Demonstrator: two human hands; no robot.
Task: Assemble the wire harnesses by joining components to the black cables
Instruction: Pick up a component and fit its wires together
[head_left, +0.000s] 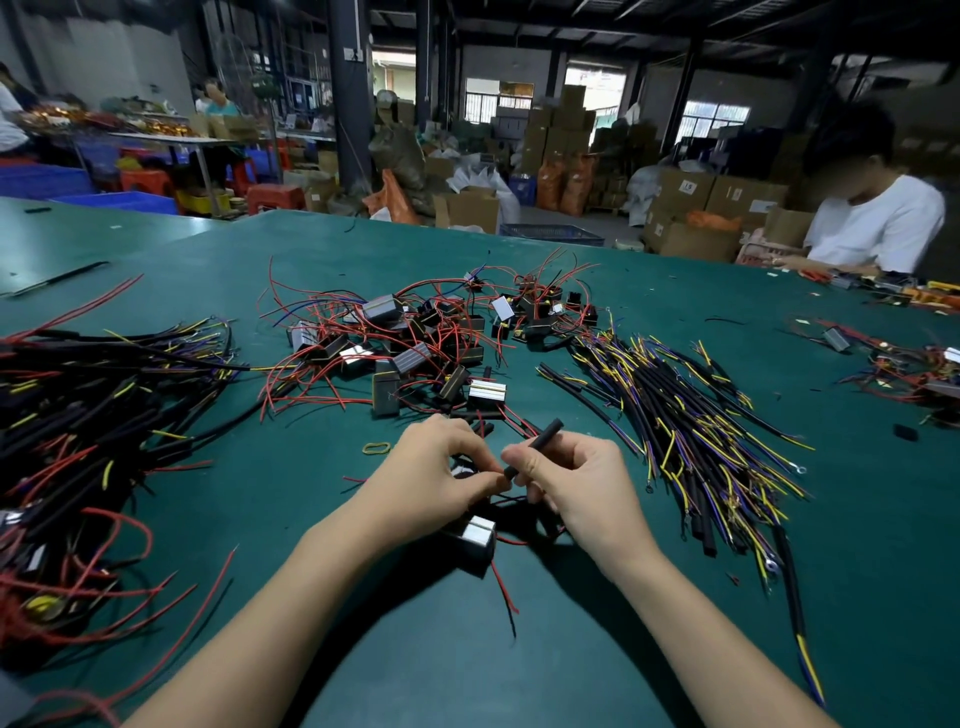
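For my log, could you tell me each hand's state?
Left hand: pinching a thin wire.
Right hand: gripping a black tube.

A dark green tabletop (571, 649). A black tube (540, 441) is held in the right hand (576, 483). A heap of black and silver blocks (410, 358) trails red wires. Black cables (691, 426) at the right edge show yellow and purple strands. A yellow-green rubber band (376, 448).
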